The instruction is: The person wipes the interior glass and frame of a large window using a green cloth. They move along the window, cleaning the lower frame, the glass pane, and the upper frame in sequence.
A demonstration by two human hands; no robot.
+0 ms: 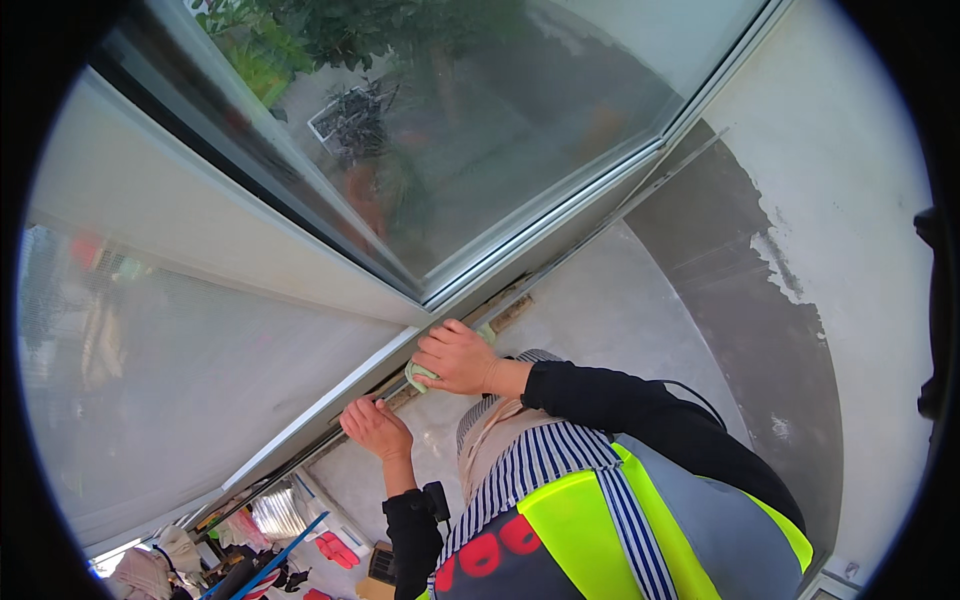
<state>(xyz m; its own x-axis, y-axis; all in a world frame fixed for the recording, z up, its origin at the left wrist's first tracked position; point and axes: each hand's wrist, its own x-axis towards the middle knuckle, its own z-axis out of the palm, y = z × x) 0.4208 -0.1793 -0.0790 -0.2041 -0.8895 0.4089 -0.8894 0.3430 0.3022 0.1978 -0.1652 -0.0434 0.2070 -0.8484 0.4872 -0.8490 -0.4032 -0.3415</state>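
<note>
My right hand [459, 358] is closed around a pale green cloth [421, 376], pressed on the lower track of a sliding glass door or window frame. Part of the cloth shows past the knuckles. Just to the left, my left hand [377, 429] rests with bent fingers on the edge of the metal frame [300, 442]; whether it holds anything cannot be told. The glass pane [480, 150] rises beyond the hands, with a corner of its frame above my right hand. A brown, dirty strip [514, 313] lies along the track.
A grey and white wall [750, 300] with peeling paint stands at right. At lower left are piled clothes [142, 574], a blue pole [281, 559], pink slippers [337, 550] and a cardboard box [373, 589]. Plants [277, 52] show through the glass.
</note>
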